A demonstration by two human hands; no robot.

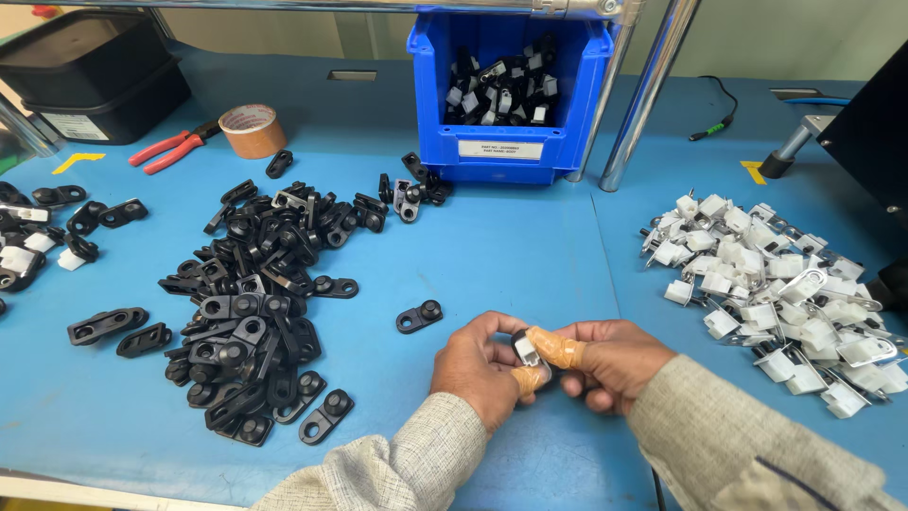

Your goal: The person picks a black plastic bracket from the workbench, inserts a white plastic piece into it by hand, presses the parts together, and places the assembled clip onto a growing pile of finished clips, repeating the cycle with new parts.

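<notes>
My left hand (pixel 478 364) and my right hand (pixel 610 358) meet low in the middle of the blue table (pixel 530 255). Together they pinch one small part (pixel 527 350), black with a white clip pressed into it. Tan tape wraps my left thumb and a right fingertip. A big heap of black plastic brackets (pixel 251 303) lies to the left of my hands. One loose black bracket (pixel 419 316) sits just ahead of my left hand. A heap of white clips with metal tabs (pixel 776 293) lies to the right.
A blue bin (pixel 506 90) of joined black-and-white parts stands at the back centre, beside a slanted metal pole (pixel 648 95). Red pliers (pixel 173 149), a roll of brown tape (pixel 251 130) and a black box (pixel 95 71) are at back left. A black machine (pixel 875 132) stands at right.
</notes>
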